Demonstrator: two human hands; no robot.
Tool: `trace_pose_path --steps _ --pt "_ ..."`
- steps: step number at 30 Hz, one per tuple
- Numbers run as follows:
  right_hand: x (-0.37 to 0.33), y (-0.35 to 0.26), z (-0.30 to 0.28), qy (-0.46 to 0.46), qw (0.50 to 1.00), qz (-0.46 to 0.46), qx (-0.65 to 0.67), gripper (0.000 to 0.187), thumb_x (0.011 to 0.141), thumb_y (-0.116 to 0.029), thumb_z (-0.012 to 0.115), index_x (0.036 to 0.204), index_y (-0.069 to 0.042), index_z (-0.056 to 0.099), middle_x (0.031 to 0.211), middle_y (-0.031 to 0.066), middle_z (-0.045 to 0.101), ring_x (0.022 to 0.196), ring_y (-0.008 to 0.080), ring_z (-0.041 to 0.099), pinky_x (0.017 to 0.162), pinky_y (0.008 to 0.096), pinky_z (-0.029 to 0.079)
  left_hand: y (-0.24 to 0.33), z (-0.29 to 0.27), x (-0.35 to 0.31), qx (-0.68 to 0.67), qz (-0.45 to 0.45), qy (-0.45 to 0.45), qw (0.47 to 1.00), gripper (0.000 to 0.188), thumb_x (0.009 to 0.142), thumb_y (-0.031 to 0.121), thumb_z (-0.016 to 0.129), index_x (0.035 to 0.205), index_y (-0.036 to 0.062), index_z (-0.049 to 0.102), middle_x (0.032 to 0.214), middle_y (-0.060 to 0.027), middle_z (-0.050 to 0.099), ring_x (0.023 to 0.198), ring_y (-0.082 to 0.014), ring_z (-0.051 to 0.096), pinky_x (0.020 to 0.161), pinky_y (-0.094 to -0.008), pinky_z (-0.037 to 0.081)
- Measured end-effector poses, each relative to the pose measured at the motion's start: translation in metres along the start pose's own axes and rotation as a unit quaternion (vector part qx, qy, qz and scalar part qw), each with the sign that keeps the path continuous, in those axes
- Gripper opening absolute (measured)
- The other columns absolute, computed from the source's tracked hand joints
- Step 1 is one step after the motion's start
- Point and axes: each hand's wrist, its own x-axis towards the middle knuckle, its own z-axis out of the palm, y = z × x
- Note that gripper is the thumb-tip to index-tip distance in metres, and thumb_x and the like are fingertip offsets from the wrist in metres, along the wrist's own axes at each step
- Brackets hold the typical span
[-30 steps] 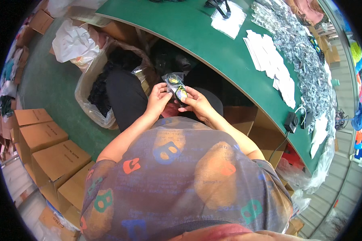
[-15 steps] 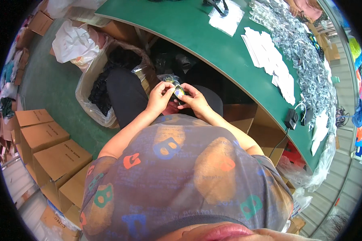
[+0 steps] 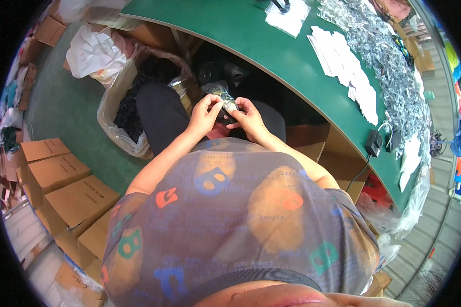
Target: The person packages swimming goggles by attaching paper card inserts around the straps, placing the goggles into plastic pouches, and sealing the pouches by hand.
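Both hands have drawn closer together and lifted slightly toward the table edge, and the small clear packet that stood open between them a second ago is now bunched tight in the fingers.

At far left, stacked cardboard boxes (image 3: 61, 189) crowd the green floor, leaving a bare strip of floor beside the seated person's leg. A large clear plastic sack of dark items (image 3: 133, 97) stands just beside that leg, with white crumpled bags (image 3: 95, 51) behind it.

The left hand (image 3: 206, 113) pinches the small clear packet (image 3: 221, 98) with a narrow grip at the fingertips. The right hand (image 3: 247, 118) touches the same packet from the other side, its grip also closed on it. The packet sits over the lap, below the curved edge of the green table (image 3: 251, 36).

Further right on the table lie white paper slips (image 3: 343, 61) and a heap of clear packets (image 3: 394, 77), well apart from the hands.
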Motion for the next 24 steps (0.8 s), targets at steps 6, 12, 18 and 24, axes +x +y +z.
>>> trace_pose_path --steps 6,12,18,24 --pt "0.0 0.007 -0.009 0.044 0.997 -0.019 -0.053 0.038 0.097 -0.011 0.068 0.131 -0.004 0.053 0.116 0.0098 0.062 0.092 0.0174 0.07 0.064 0.03 0.063 0.026 0.009 -0.007 0.131 0.136 -0.094 0.978 0.011 0.096 0.011 0.063 0.103 0.0026 0.063 0.1 -0.0138 0.068 0.098 -0.0315 0.066 0.087 -0.0395 0.052" --pt "0.01 0.012 -0.008 0.128 0.987 -0.007 -0.092 0.014 0.095 -0.01 0.069 0.102 -0.006 0.058 0.085 0.0045 0.063 0.067 0.0125 0.064 0.054 0.0276 0.058 0.011 0.014 -0.008 0.126 0.079 -0.093 0.985 0.016 0.095 0.013 0.066 0.105 0.0033 0.059 0.096 -0.0128 0.067 0.09 -0.0301 0.066 0.081 -0.0387 0.052" --pt "0.019 0.029 -0.021 0.14 0.949 -0.148 -0.242 0.016 0.092 -0.013 0.072 0.097 -0.005 0.058 0.085 0.0051 0.064 0.067 0.0141 0.064 0.05 0.0281 0.056 0.018 0.022 -0.007 0.163 0.036 -0.101 0.981 0.036 0.082 0.02 0.083 0.103 0.0064 0.057 0.087 -0.0074 0.062 0.08 -0.0225 0.064 0.074 -0.0355 0.051" --pt "-0.008 -0.002 -0.006 0.106 0.98 -0.062 -0.155 0.017 0.098 -0.019 0.068 0.097 -0.005 0.058 0.084 0.0053 0.064 0.068 0.0114 0.065 0.052 0.0274 0.054 0.019 0.025 -0.001 0.167 0.027 -0.067 0.983 0.028 0.086 0.017 0.079 0.102 0.006 0.059 0.081 -0.0062 0.063 0.077 -0.0193 0.064 0.071 -0.0336 0.05"
